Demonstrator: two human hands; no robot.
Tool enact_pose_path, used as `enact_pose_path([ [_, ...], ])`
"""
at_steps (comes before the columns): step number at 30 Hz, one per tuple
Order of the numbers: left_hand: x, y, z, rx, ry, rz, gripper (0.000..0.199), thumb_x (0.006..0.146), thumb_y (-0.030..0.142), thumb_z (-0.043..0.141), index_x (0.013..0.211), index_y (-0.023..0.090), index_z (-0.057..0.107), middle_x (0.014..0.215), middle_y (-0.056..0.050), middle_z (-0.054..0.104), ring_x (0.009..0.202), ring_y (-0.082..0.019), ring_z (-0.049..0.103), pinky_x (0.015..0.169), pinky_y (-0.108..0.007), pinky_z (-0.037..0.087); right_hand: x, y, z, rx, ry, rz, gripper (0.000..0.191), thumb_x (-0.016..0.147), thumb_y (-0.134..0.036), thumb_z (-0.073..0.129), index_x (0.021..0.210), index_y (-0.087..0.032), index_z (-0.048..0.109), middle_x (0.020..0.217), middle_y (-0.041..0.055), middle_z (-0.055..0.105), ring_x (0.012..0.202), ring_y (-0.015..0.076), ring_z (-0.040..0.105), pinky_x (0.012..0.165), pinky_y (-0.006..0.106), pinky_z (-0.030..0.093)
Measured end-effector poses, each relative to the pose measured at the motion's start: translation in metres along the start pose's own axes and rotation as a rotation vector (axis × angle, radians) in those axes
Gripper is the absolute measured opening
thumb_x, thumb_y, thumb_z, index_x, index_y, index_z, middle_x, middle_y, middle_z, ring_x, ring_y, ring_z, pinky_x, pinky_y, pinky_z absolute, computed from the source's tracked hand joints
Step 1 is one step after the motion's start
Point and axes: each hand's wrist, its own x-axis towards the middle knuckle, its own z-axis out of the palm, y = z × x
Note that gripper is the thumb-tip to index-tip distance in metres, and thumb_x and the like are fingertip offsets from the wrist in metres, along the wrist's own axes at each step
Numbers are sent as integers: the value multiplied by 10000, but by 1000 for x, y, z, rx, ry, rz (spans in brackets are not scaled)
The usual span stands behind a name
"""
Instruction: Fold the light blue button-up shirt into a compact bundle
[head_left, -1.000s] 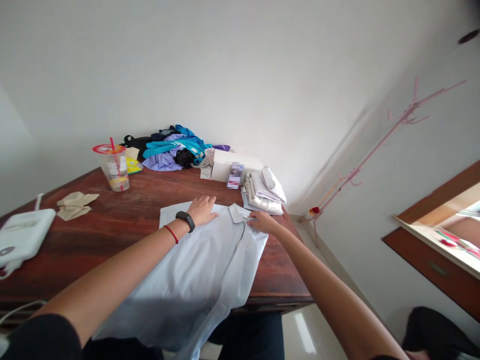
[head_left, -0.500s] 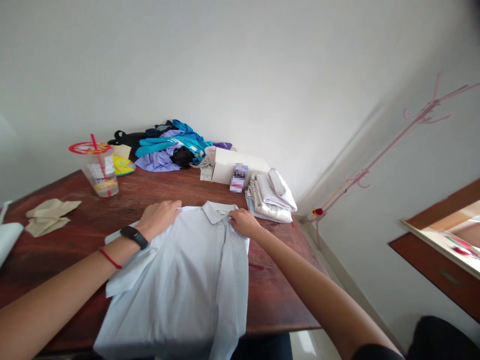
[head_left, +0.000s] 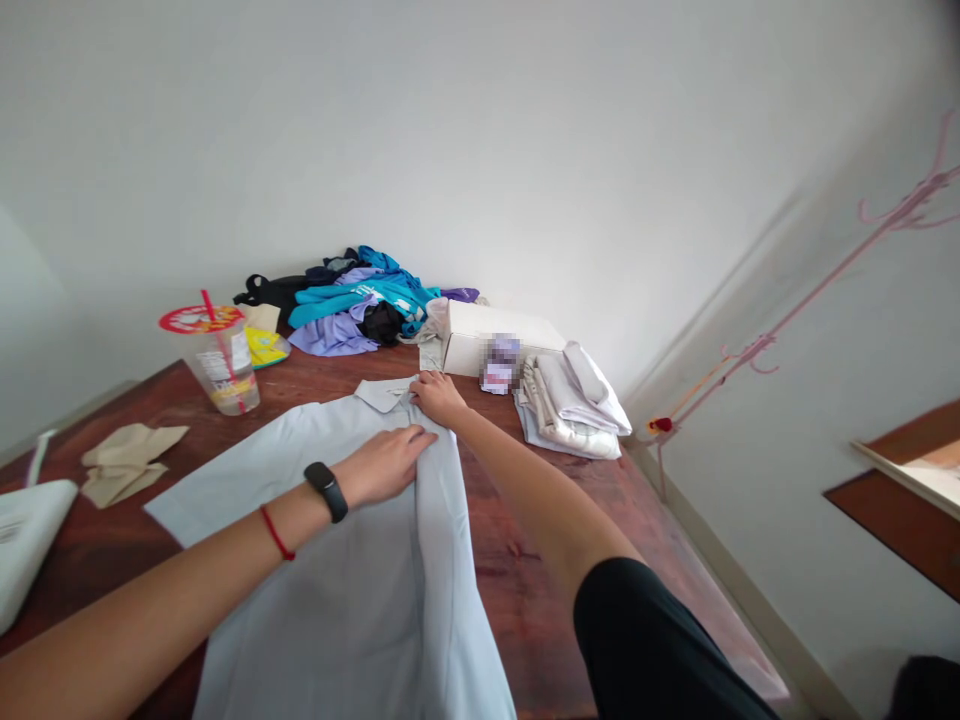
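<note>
A pale grey-blue collared shirt (head_left: 330, 590) lies spread on the dark red-brown wooden table (head_left: 517, 570), its collar away from me and one sleeve out to the left. My right hand (head_left: 439, 397) pinches the shirt beside the collar. Just below it, my left hand (head_left: 386, 463), with a black band on the wrist, rests on the upper front near the placket. Its fingers are bent together at the fabric edge; whether they grip the cloth is hard to make out.
A plastic cup with a red straw (head_left: 225, 370) and a crumpled napkin (head_left: 131, 460) are at the left. Behind lie heaped clothes (head_left: 360, 300) and a white box (head_left: 487, 335); folded clothes (head_left: 577, 400) sit right of it. A pink rack (head_left: 810, 300) leans beyond the table.
The shirt has shifted left and away from me, its sleeve now spread out. My left hand has moved right, from the shoulder to the front. My right hand stays by the collar.
</note>
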Motion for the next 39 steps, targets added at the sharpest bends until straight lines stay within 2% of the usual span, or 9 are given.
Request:
enact_pose_path([
  [6,3,-5,18,-117,74,-53,606,940,215,531,1536,227,427,1591,-187,338,1318,-350,545,1090,-498,455,-39,-7,-29,211,238,106,403,982,-213,549,1383,-173,539,1412,141,493,1260,266,470,1083,414,382],
  [10,2,-6,17,-223,119,-57,632,872,130,542,1492,229,464,1596,-155,348,1362,-321,509,1138,-479,423,-141,-13,-48,455,289,88,299,961,-224,564,1251,-175,613,1268,111,585,1181,236,546,1065,382,419],
  [14,-15,18,3,-356,214,-244,532,836,115,512,1364,177,529,1337,-141,604,1215,-283,622,1074,-425,470,-261,-34,-53,668,240,197,184,955,-237,577,1118,-214,660,1130,68,647,1085,209,611,990,345,471],
  [18,-66,64,-19,-805,-79,-513,337,917,412,540,1167,190,574,909,-69,712,641,-237,712,580,-323,534,-351,-79,-52,866,140,395,151,972,-304,573,1053,-230,677,1030,47,661,895,188,650,806,308,522],
  [20,-98,89,-27,-1066,-338,-563,437,920,582,539,1132,201,562,933,-82,720,654,-255,730,470,-268,467,-381,-105,-53,921,96,429,136,950,-306,612,1050,-241,678,984,36,659,846,185,644,764,302,519],
  [23,-138,122,-31,-1297,-515,-596,568,894,664,584,1256,231,521,1151,-115,708,900,-289,757,579,-278,535,-410,-138,-53,925,96,452,247,883,-333,714,1118,-269,671,1017,39,662,891,207,644,792,317,526],
  [29,-167,163,-18,-1636,-405,-643,909,805,506,784,1532,258,299,1388,-142,616,1224,-299,649,963,-388,530,-434,-165,-45,819,55,430,648,702,-296,872,1299,-330,621,1230,61,625,1139,298,620,997,421,514],
  [35,-157,188,1,-1947,-228,-617,556,849,417,704,1319,230,473,1307,-114,660,1218,-283,645,1037,-425,499,-445,-182,-25,756,178,436,1162,599,-256,928,1569,-327,292,1504,118,443,1395,343,461,1163,496,415],
  [39,-145,206,7,-2121,-273,-586,375,885,369,668,1185,191,529,1347,-140,644,1206,-287,658,1047,-397,501,-451,-198,-2,769,288,481,1164,637,-242,893,1589,-299,226,1555,146,390,1441,354,413,1179,515,392],
])
